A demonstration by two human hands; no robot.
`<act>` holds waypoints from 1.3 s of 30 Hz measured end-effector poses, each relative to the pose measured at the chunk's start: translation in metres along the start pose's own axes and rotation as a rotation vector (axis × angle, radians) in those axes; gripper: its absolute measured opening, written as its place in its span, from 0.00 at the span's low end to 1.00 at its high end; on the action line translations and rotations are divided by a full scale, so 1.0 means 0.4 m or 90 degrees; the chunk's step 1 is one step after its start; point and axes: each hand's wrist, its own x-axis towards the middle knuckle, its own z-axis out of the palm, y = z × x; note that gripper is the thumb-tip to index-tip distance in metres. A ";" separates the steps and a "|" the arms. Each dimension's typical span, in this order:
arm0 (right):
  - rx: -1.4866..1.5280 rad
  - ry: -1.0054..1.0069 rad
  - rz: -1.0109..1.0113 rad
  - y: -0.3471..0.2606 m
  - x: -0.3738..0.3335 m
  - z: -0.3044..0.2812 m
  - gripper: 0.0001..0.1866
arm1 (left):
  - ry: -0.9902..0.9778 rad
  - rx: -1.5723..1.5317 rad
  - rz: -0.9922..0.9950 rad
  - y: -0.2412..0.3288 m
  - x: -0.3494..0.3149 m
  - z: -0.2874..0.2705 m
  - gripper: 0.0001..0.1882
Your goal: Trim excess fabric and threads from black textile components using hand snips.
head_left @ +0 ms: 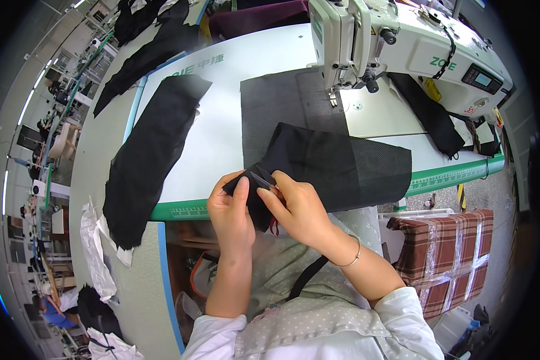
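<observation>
My left hand [232,207] pinches the gathered corner of a black fabric piece [315,153] between thumb and fingers. Close beside it, my right hand [295,207] is closed around a slim, pointed grey tool [261,179], seemingly thread snips, whose tip touches the cloth near my left thumb. Most of this tool is hidden by my fingers, and a bit of red shows below them. The black piece hangs over the table's front edge and partly lies on a dark mesh fabric panel [288,96].
A white sewing machine [414,42] stands at the back right, its presser foot [333,98] above the mesh panel. Another black fabric strip [153,153] lies on the left. Black cloth [429,114] rests under the machine arm. A plaid taped bundle [447,252] sits at lower right.
</observation>
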 end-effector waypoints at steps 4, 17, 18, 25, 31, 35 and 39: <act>0.000 -0.001 0.003 0.001 0.002 -0.001 0.12 | 0.009 0.007 -0.005 -0.005 0.001 -0.002 0.07; -0.042 -0.011 -0.006 0.015 0.000 0.004 0.12 | 0.004 0.037 0.006 -0.013 -0.002 0.003 0.06; -0.042 -0.016 -0.007 0.016 -0.001 0.005 0.12 | 0.001 0.037 0.006 -0.012 -0.004 0.003 0.06; 0.053 0.016 0.042 0.004 0.002 -0.015 0.13 | 0.015 0.001 -0.007 -0.004 -0.002 0.009 0.07; 0.039 0.017 0.008 0.014 -0.004 -0.006 0.13 | 0.013 0.016 0.001 -0.006 -0.003 0.007 0.08; 0.036 0.019 0.010 0.015 -0.003 -0.006 0.13 | 0.015 0.018 -0.002 -0.009 -0.003 0.006 0.08; 0.038 0.016 0.012 0.014 -0.003 -0.008 0.13 | 0.016 0.022 0.002 -0.008 -0.004 0.008 0.08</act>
